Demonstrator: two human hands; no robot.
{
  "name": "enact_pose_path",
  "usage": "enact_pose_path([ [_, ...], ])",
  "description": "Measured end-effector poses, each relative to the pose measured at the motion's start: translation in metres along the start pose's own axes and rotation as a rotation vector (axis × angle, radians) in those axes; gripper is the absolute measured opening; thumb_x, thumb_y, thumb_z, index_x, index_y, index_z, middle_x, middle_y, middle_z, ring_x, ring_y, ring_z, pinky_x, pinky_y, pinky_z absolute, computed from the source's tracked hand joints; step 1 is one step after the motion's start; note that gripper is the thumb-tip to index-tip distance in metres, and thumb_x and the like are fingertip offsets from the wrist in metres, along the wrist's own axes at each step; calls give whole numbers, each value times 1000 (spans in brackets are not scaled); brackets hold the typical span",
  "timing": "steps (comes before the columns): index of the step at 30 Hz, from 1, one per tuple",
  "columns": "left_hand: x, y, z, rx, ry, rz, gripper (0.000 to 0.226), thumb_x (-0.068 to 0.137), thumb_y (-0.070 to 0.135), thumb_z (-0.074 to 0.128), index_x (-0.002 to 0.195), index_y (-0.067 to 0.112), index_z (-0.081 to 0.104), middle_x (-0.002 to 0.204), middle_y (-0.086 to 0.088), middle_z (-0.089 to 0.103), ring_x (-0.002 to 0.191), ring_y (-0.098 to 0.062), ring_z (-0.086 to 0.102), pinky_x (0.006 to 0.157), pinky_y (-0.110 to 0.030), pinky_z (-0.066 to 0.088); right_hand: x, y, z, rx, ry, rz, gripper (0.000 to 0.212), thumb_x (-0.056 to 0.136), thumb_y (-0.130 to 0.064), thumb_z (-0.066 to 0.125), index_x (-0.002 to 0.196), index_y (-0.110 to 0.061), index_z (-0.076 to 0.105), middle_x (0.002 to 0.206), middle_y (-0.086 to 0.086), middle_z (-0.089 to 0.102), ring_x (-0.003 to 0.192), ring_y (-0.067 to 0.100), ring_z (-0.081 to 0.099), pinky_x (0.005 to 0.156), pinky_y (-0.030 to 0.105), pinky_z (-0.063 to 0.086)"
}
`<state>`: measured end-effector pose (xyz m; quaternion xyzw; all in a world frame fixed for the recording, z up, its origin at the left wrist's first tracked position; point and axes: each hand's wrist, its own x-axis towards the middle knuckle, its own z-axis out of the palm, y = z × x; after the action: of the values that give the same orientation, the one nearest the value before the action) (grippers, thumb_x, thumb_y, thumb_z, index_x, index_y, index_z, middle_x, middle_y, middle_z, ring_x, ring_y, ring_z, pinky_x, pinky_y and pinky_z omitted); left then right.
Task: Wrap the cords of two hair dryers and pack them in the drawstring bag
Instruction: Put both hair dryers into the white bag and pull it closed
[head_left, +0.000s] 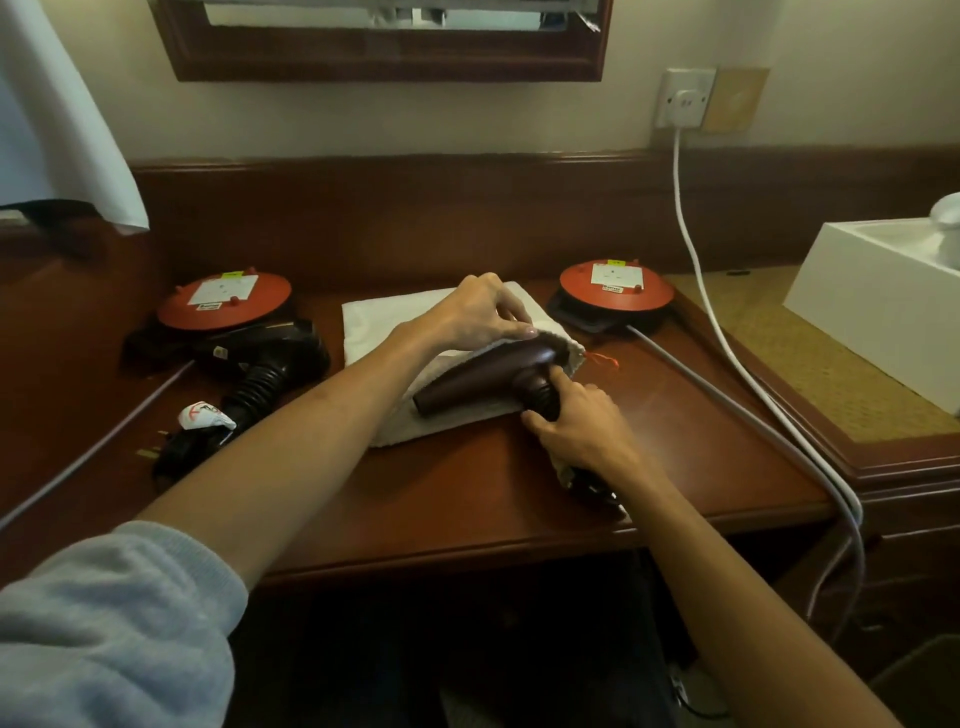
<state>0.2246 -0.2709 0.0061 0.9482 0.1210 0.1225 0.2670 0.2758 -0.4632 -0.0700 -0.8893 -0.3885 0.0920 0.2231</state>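
Observation:
A white drawstring bag (395, 317) lies flat in the middle of the wooden desk (467, 478), its mouth to the right with an orange string end (602, 359). A dark maroon hair dryer (478, 382) lies across the bag's mouth, nozzle pointing left. My left hand (478, 312) pinches the bag's upper edge above the dryer. My right hand (576, 426) grips the dryer's handle, and its dark cord bundle (592, 483) sticks out below my wrist. A second black hair dryer (270, 369) with wrapped cord and plug (192, 441) lies at the left.
Two red-topped cable reels (223, 301) (615, 286) stand at the left and right back of the desk, each with a grey cable running off. A white cord (691, 244) hangs from the wall socket (684, 98). A white box (883, 306) sits at right.

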Motion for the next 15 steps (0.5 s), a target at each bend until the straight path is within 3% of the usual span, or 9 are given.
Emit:
enact_pose_path([
  [4,0,6,0,27,27,66,19,88,33,78,98,17,81,91,12,68,87,-9,64,71,-20,48,-1,-10,3,4,34,-19,71,97,-40,56,158,-27,21,134,12,60,118,35,59,96,50,53],
  [8,0,15,-5,75,58,127,22,88,36,78,99,18,82,92,7,73,82,-7,66,69,-21,50,4,-29,10,27,155,-45,52,95,-38,51,144,-25,39,120,16,65,109,38,61,87,50,57],
  [10,2,21,-8,72,69,142,20,88,36,78,98,18,82,86,7,73,77,-5,65,65,-19,47,13,-44,13,-31,212,-40,42,97,-28,48,137,-15,46,116,20,63,108,42,58,83,48,55],
  [15,6,34,-10,99,41,177,18,87,35,79,97,20,82,89,6,74,83,-8,67,68,-22,51,42,-69,17,-66,259,-24,43,93,-19,55,135,-10,49,137,26,44,111,51,53,84,52,52],
])
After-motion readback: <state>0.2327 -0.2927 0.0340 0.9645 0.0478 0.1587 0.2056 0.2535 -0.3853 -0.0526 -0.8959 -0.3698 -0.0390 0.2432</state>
